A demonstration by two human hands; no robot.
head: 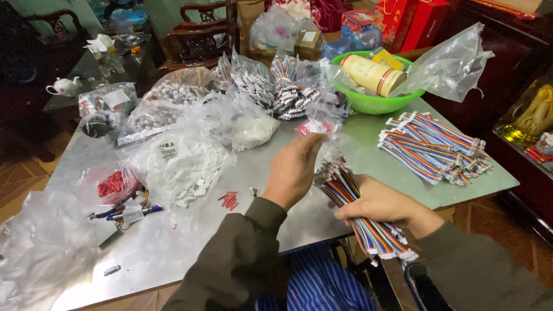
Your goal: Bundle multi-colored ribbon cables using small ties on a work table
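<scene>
My right hand (385, 205) grips a thick bundle of rainbow ribbon cables (358, 214) with small white connectors at both ends, held tilted over the table's front edge. My left hand (293, 170) is raised just left of the bundle's upper end, fingers reaching up into a clear plastic bag (321, 120) that hangs above the cables. Whether the fingers pinch the bag or a cable end I cannot tell. Both arms wear dark olive sleeves.
On the metal table (271, 173) lie a pile of rainbow cables (433, 148) at right, a green basket (374, 102) with a cream tube, bags of white connectors (184, 164), and small red pieces (230, 200). Wooden chairs and a teapot stand behind.
</scene>
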